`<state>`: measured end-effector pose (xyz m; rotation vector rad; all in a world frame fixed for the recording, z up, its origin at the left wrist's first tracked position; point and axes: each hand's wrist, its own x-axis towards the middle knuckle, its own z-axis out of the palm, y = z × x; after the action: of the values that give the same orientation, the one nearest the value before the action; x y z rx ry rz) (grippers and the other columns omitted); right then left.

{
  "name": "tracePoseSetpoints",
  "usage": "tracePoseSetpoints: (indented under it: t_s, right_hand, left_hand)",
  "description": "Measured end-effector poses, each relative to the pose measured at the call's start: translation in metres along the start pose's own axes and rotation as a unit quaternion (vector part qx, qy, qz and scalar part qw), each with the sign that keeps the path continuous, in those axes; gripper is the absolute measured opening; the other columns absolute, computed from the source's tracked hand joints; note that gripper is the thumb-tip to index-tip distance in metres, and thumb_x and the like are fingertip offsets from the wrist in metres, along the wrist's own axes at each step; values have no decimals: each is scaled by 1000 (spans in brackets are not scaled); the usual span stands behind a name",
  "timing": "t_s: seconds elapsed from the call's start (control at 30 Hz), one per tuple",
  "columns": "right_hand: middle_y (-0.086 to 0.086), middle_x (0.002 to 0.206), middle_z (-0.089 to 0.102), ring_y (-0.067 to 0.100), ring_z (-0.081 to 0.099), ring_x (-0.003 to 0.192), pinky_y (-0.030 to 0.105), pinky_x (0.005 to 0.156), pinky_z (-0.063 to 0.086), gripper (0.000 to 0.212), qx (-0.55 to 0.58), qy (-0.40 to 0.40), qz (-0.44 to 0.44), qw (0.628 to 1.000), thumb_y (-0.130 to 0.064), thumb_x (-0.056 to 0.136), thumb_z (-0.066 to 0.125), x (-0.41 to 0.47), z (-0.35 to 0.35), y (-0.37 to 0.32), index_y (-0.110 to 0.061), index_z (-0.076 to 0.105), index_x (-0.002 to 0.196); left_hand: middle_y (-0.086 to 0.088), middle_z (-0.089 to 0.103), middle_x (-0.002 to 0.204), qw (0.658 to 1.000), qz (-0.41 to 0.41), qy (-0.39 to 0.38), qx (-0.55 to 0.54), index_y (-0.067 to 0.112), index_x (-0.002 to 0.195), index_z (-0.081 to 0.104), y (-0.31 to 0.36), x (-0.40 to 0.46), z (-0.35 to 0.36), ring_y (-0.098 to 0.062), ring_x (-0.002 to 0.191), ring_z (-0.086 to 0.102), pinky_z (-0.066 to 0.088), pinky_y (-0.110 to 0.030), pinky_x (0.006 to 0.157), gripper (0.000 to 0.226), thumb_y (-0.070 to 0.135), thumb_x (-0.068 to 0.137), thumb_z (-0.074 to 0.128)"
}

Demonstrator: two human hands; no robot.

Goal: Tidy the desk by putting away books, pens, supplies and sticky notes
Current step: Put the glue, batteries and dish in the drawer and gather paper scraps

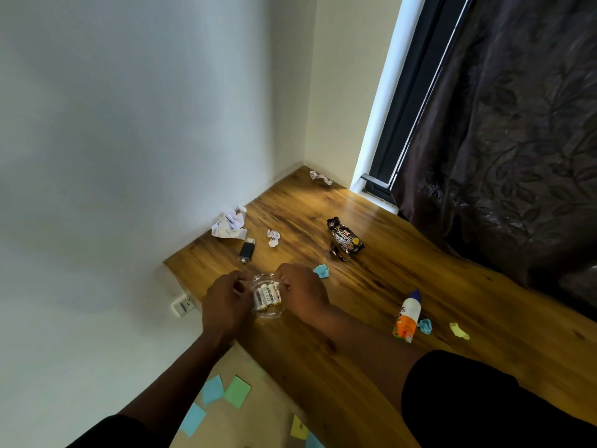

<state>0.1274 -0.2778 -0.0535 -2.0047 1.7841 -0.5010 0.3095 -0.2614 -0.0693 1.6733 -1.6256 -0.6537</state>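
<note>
Head view is looking down over a wooden desk (pixel 371 318) set into a corner of white walls. Nearest the camera, flat sticky notes (pixel 226 391) in blue, green and yellow are lying on the floor below the desk edge. Just above them, both hands are meeting at a small clear plastic pack of batteries (pixel 266 297) sitting near the desk's left edge. The left hand (pixel 226 302) is curling its fingers around the pack's left side, and the right hand (pixel 302 291) is pinching its upper right rim with bent fingers, so each is gripping the pack. To the right, a glue bottle (pixel 407 315) with a blue cap is lying tilted on the desk, with a crumpled blue note (pixel 425 326) touching or just beside it and a crumpled yellow note (pixel 459 331) a little further right. Another crumpled blue note (pixel 321 270) is sitting just beside the right hand. Beyond the hands, a black lighter-like object (pixel 246 251) is lying near the wall, a small white paper ball (pixel 273 238) is resting close by, and a larger crumpled white paper (pixel 229 224) is leaning against the wall. A dark snack wrapper (pixel 344 238) is lying mid-desk. Farthest off, a crumpled scrap (pixel 320 177) is sitting in the corner beside the window frame (pixel 397 130) and dark curtain (pixel 510 140).
</note>
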Motion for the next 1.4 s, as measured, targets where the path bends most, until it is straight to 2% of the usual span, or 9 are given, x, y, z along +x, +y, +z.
tracePoseSetpoints:
  t_s: [0.13,0.4,0.73,0.87,1.0,1.1,1.17,1.33,1.4]
  right_hand:
    - [0,123,55,18,57,107,34,83,53,29,-2,20,12,1000,-29,95,64,-16,7,3,-24,61,123]
    - [3,131,47,19,52,111,37,85,54,33,-50,22,3,999,-29,99,57,-38,14,-5,-13,66,126]
    - [6,157,35,25,43,135,40,107,46,57,-29,-13,18,999,-21,98,59,-73,10,-14,-17,40,152]
    - [5,159,34,24,36,144,39,115,40,62,-21,0,44,999,-25,97,58,-109,11,-17,-19,36,154]
    - [6,157,38,26,30,148,43,121,29,75,-26,-4,84,996,-57,89,32,-158,9,-28,-15,43,150]
    - [11,133,60,30,51,129,44,109,41,39,11,57,56,997,-31,96,46,-193,30,-32,-13,64,126]
    - [7,113,68,27,61,109,45,95,51,37,61,80,73,992,-30,92,42,-210,45,-35,-16,70,112]
    - [-2,113,73,20,65,106,39,91,53,29,114,82,157,978,-25,95,50,-245,72,-37,-23,72,114]
    - [-2,108,76,18,69,102,37,91,56,26,176,39,214,960,-21,94,54,-257,89,-30,-22,76,108]
  left_hand:
    - [-1,54,122,999,-2,-40,32,18,126,60,-5,-12,7,-15,101,55,50,-33,76,48,33,85,79]
    - [-1,67,119,996,-66,-57,-26,24,123,59,-15,-3,12,-20,101,65,59,-47,83,55,36,76,86]
    - [-7,64,127,994,-88,-31,-55,12,135,54,-8,-29,10,-18,104,62,52,-33,81,54,33,90,75]
    - [-14,55,134,995,-16,-70,64,7,136,50,-4,-57,6,-27,119,53,50,-36,95,66,43,81,61]
    - [-19,37,150,986,79,-108,101,2,143,43,12,-114,-1,-35,134,41,47,-46,104,65,28,89,70]
    - [-10,56,141,965,173,-142,134,15,124,65,7,-159,-3,-29,130,52,52,-43,99,35,29,92,68]
    - [-5,66,131,965,173,-142,134,17,115,73,3,-180,-2,-26,122,60,49,-37,100,31,17,85,76]
    - [12,68,92,987,42,-136,80,21,89,74,4,-204,-1,-6,81,61,42,-17,72,9,18,92,67]
    - [1,74,94,970,-124,-206,-29,21,89,74,-3,-202,4,-11,82,63,53,-30,81,15,24,96,62]
